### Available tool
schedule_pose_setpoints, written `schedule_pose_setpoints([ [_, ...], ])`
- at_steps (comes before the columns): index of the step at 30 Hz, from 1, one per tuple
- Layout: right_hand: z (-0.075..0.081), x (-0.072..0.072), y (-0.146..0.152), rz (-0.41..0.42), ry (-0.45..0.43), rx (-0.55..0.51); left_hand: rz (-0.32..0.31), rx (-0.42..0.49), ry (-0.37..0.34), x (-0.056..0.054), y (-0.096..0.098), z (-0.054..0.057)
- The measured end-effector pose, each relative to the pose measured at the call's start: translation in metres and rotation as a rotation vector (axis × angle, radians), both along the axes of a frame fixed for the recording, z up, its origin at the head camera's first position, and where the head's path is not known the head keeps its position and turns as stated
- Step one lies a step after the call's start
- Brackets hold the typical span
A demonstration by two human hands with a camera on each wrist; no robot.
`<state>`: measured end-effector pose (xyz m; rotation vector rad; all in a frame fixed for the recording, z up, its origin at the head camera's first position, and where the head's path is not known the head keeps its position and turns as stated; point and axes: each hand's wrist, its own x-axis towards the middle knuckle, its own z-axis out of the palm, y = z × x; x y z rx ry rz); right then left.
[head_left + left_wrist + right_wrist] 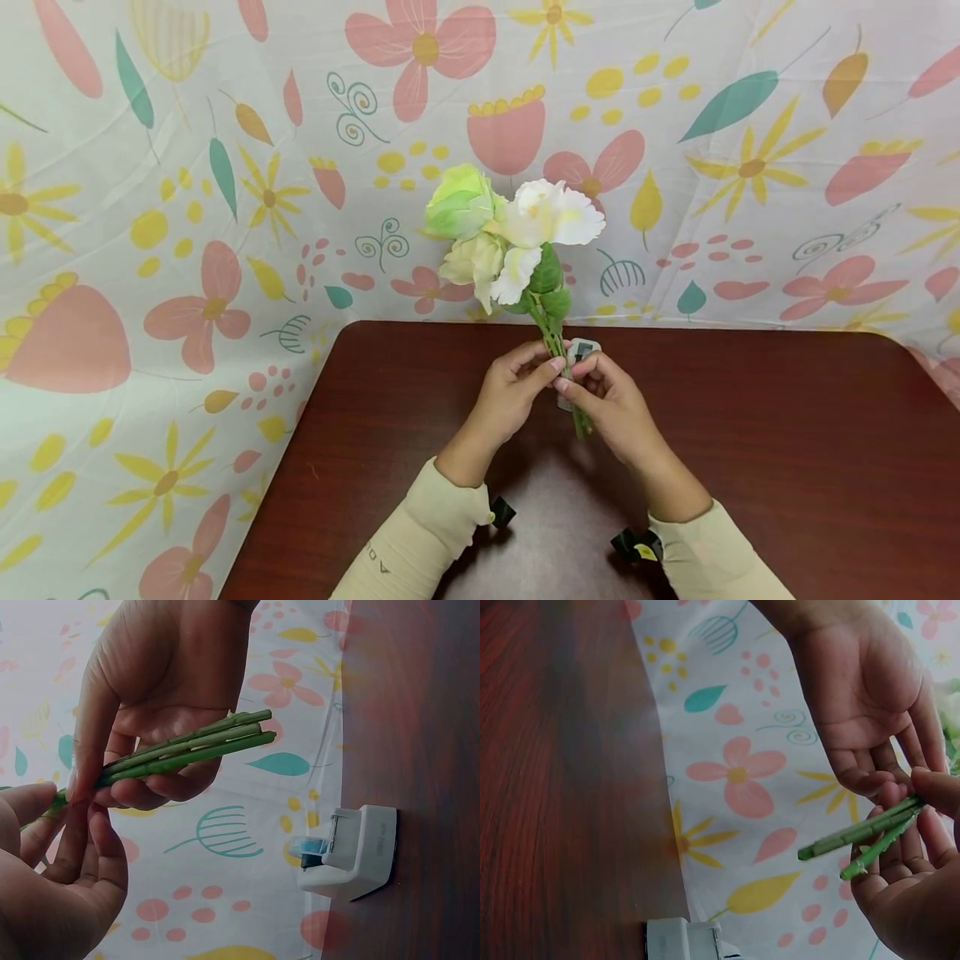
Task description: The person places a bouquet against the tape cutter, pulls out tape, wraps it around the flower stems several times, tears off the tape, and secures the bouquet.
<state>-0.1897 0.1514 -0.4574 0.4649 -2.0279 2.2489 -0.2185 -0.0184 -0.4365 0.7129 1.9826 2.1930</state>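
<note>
A bunch of artificial flowers [551, 212], with white, cream and pale green blooms, leans above the table. My left hand [510, 392] pinches its green stems just below the leaves. Close beside it, my right hand [611, 404] pinches the same stems lower down, with thumb and fingers. In the left wrist view the cut stem ends [225, 739] lie side by side across the right fingers. The right wrist view shows the stems [862, 832] slightly fanned at their ends. A small white tape dispenser [367, 855] with a blue roll stands beyond the hands, partly hidden in the head view.
The dark red-brown table [787, 433] extends to both sides of the hands. A floral-print cloth [285, 233] hangs along its back and left side. Black straps [637, 546] sit at the wrists, by the beige sleeves.
</note>
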Motion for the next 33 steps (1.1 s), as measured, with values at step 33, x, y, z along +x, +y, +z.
schedule_pose_setpoints([
  [33,0.022,0.002,0.019,-0.237,0.020,0.135,-0.100,-0.328,0.056,0.002,0.001,-0.005],
])
